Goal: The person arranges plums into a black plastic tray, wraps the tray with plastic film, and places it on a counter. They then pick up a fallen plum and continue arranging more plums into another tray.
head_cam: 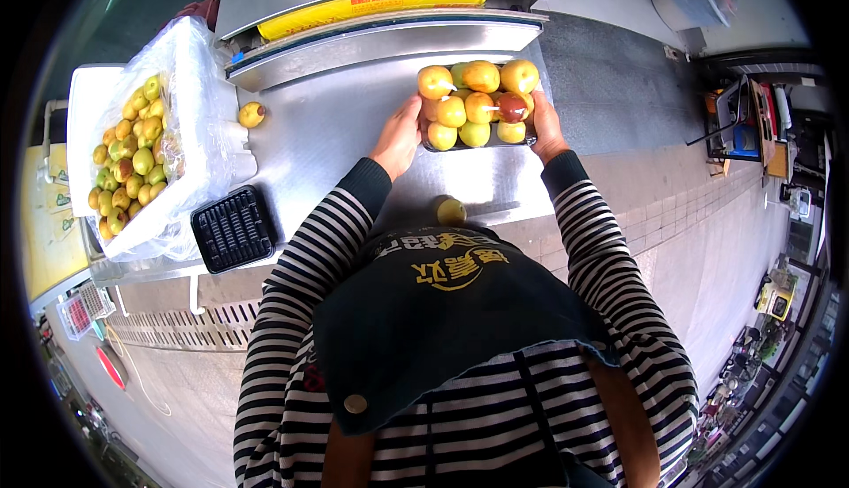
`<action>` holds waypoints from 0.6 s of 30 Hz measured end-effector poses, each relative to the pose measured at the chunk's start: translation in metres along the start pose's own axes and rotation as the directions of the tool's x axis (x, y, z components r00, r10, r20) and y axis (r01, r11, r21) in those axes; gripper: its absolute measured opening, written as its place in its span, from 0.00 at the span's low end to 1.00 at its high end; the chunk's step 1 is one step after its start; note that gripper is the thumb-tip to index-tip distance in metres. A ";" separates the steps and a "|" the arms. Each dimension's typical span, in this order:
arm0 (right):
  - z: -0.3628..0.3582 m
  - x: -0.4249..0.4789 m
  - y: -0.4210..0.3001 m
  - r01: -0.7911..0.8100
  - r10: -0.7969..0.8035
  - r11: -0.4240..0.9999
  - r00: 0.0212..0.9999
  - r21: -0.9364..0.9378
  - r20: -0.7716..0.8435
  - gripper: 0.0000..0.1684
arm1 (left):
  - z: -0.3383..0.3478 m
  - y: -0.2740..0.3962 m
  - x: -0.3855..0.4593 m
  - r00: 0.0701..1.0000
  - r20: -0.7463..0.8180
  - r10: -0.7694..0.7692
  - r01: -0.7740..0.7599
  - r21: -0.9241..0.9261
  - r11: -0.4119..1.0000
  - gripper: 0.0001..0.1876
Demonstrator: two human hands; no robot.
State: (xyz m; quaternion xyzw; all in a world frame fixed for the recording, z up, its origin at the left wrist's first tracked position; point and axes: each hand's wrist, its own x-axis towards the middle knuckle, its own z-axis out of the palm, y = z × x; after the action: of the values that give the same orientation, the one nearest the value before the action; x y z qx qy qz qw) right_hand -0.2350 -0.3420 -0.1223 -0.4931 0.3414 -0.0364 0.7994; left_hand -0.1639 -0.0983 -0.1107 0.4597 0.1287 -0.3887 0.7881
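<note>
My left hand [400, 135] grips the left end of a black plastic tray [457, 145] heaped with yellow-green jujubes [479, 107]. At the opposite end, my right hand [547, 126] holds the same tray. One fruit in it is mostly reddish brown. Bright glints lie across some fruits; whether film covers them I cannot tell. Below the tray, a single jujube [452, 211] rests near the front edge of the steel worktop [318, 136]. Another loose jujube [251, 115] lies at the left, beside a white foam box [242, 149]. Most of the tray's base is hidden by fruit.
The foam box has a clear plastic liner [192, 56] and many jujubes. An empty black tray [233, 229] sits at its front corner. Behind the worktop stands a steel wrapping machine [391, 43] holding a yellow printed box [371, 9]. Paved floor [690, 222] lies to the right.
</note>
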 end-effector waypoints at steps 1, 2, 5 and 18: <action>-0.004 0.008 0.003 0.024 -0.036 0.994 0.993 -0.106 -0.109 0.29 | 0.000 -0.006 0.004 0.999 0.017 0.034 -0.034 0.010 0.999 0.22; -0.011 0.012 0.006 0.072 -0.102 0.980 0.983 -0.188 -0.154 0.28 | 0.000 -0.013 0.009 0.996 0.046 0.081 -0.085 0.088 0.992 0.25; -0.037 0.033 0.018 0.196 -0.330 0.829 0.927 -0.524 -0.177 0.28 | 0.003 -0.021 0.015 0.972 0.112 0.205 -0.231 0.349 0.908 0.31; 0.033 -0.001 0.008 0.600 -0.743 0.352 0.646 -0.719 0.175 0.26 | 0.042 -0.013 0.024 0.742 0.370 0.559 -0.563 0.796 0.221 0.30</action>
State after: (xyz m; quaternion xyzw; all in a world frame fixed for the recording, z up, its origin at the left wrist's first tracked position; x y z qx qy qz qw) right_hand -0.2186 -0.3127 -0.1189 -0.8548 0.1635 -0.2686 0.4129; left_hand -0.1641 -0.1487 -0.1097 0.8069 -0.2644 -0.0872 0.5209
